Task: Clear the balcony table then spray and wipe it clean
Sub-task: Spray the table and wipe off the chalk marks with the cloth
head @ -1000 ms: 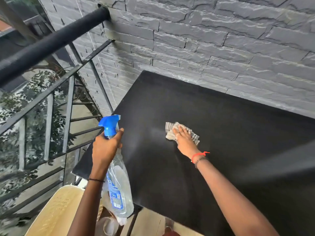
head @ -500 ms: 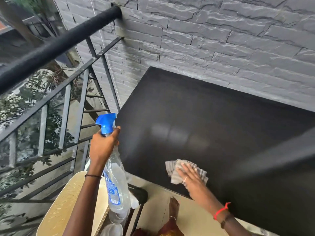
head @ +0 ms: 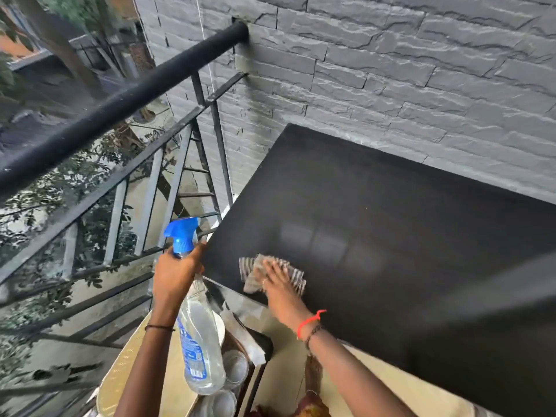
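Hands: two, both in view.
Left hand [head: 176, 275]: fingers [head: 198, 251] curled round the neck of the spray bottle, just under its blue trigger head [head: 180, 234].
Spray bottle [head: 200, 353]: one, clear with a blue label; its body slants down below the left fingers, beside the tabletop's left edge.
Right hand [head: 281, 288]: fingers [head: 275, 270] spread flat, pressing on the cloth.
Cloth [head: 254, 273]: one, striped and crumpled, under the right fingers and poking out to their left, near the tabletop's near edge.
Tabletop [head: 406, 224]: one, black; its far edge meets the grey stone wall [head: 391, 70].
Glasses: what look like two clear ones [head: 237, 367] [head: 222, 403], beneath the bottle's base.
Wrist bands: a red thread [head: 310, 322] on the right wrist, a dark one [head: 159, 327] on the left.
Railing [head: 120, 100]: one, black, left of the left fingers.
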